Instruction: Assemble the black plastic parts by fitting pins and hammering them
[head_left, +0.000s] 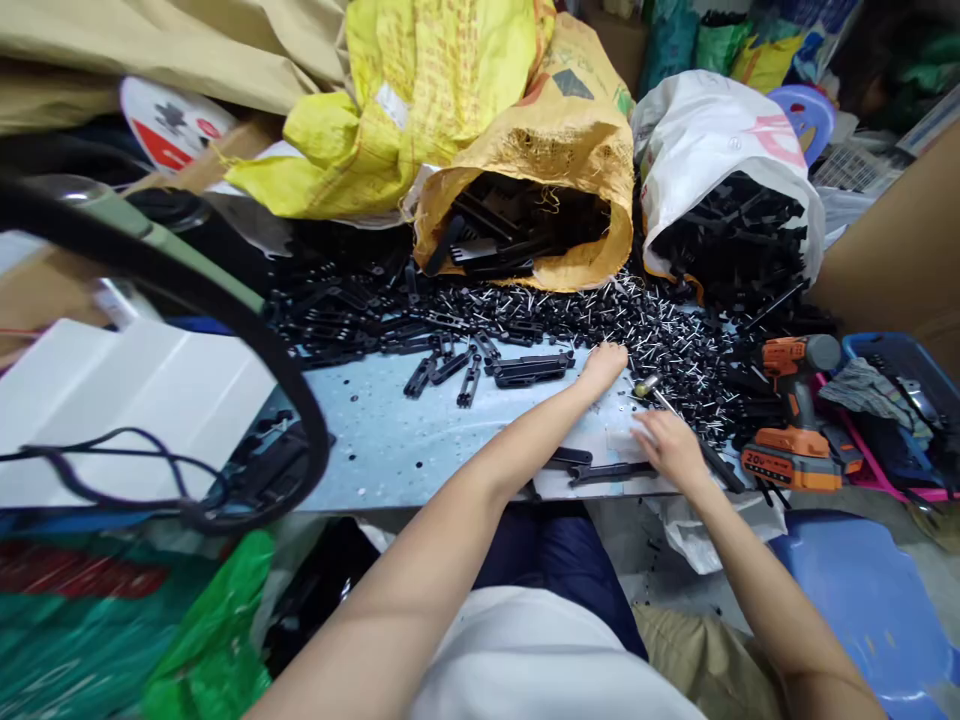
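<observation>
My left hand [604,366] reaches to the front edge of a heap of small black parts with metal pins [555,300]. Its fingers are curled together, and whatever they hold is hidden. Closer to the table's front edge, my right hand [671,446] has its fingers apart, just above long black plastic pieces [611,472]. A hammer [660,392] lies between the heap and my right hand, its handle running toward the lower right. To the left of my left hand lie stacked black strips [531,369] and several loose black links [469,382].
An orange cordless drill [796,420] stands at the right beside a blue basket [862,345]. An orange sack [525,160] and a white sack [720,120] of black parts lie open behind the heap. A thick black hoop [300,400] crosses the left side. A blue stool [862,590] sits lower right.
</observation>
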